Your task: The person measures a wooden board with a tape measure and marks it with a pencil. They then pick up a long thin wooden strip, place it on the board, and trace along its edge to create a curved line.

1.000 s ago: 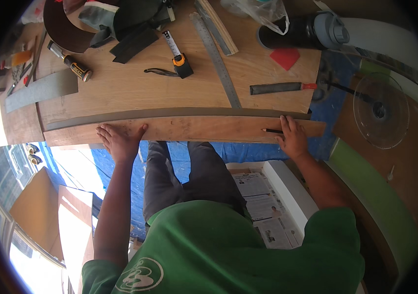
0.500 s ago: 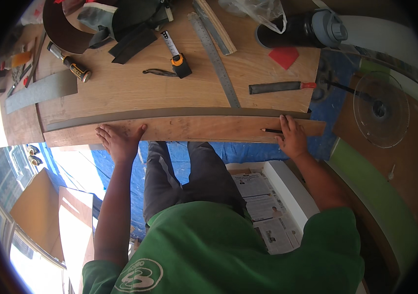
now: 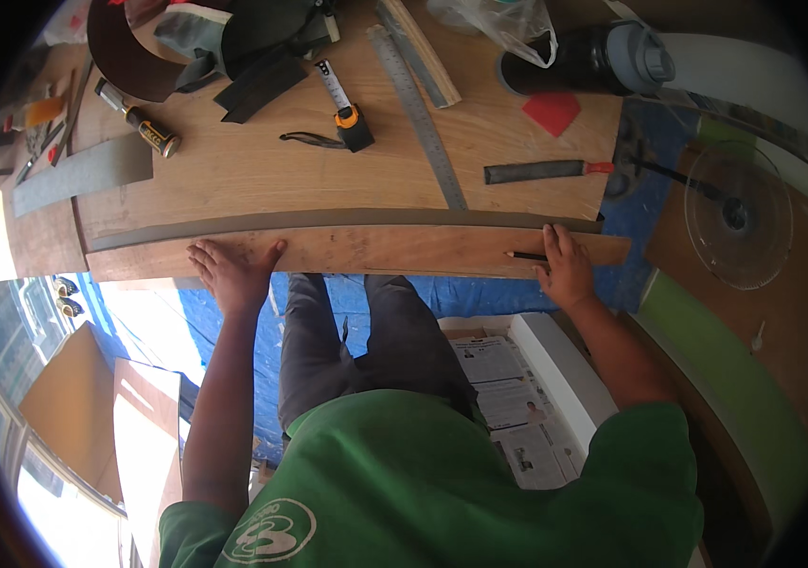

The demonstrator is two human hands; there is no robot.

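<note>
A long, narrow reddish-brown wooden board (image 3: 404, 250) lies along the near edge of the table, over a grey-brown strip (image 3: 328, 220) that shows behind it. My left hand (image 3: 236, 275) rests on the board's left part, its thumb spread from the fingers. Near the board's right end, my right hand (image 3: 567, 269) holds a dark pencil (image 3: 525, 256), its tip pointing left. The fingertips of that hand reach over the board to its far edge. A steel ruler (image 3: 418, 118) lies behind, its near end by the strip.
On the table (image 3: 262, 180) lie a tape measure (image 3: 352, 126) partly drawn out, a screwdriver (image 3: 153, 131), a red-handled file (image 3: 541, 171), a red triangular piece (image 3: 551, 113) and a dark bottle (image 3: 574, 59). An open box with newspaper (image 3: 508, 398) stands below, right of my legs.
The view has shifted very slightly. Both hands, the board and the pencil keep their places.
</note>
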